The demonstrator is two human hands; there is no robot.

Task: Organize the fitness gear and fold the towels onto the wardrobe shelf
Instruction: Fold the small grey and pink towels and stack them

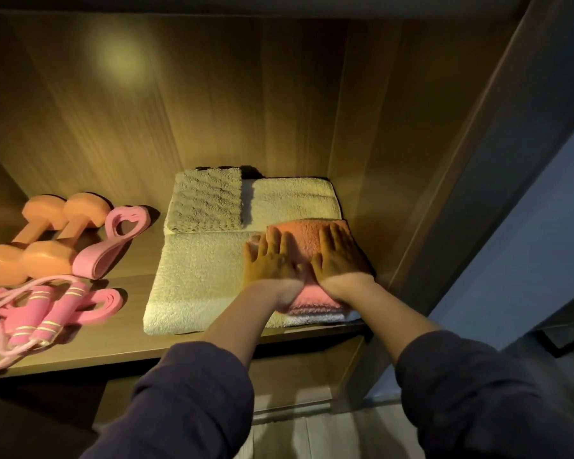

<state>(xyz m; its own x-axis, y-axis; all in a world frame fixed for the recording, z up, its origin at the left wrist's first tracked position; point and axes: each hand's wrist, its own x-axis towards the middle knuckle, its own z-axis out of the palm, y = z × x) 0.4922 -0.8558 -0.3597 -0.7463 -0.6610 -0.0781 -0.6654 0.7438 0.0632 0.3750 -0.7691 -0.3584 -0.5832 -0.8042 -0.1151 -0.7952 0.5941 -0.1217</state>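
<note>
The small folded salmon-pink terry towel lies near the front right corner of the wooden wardrobe shelf, on the right end of a large folded cream terry towel that reaches to the shelf's front edge. It looks light, soft and thick, with a plush pile that will spring up and let the layers creep apart if it is lifted by one corner. It is better squared by pressing from above, or taken by its two short folded edges together. The terry surfaces should hold against each other, so it probably won't slide on its own, though pushing it may drag the cream towel along. The left hand and right hand lie palm down side by side on top of it, fingers straight, slightly spread and pointing toward the back of the shelf. Neither grip is closed on anything; both are flat and pressing, touching only the pink towel. Behind them, toward the back edge, sit a folded grey-beige ribbed towel and a second folded cream towel. On the left half of the shelf are two orange dumbbells, a pink resistance band and a pink skipping rope near the front edge
</note>
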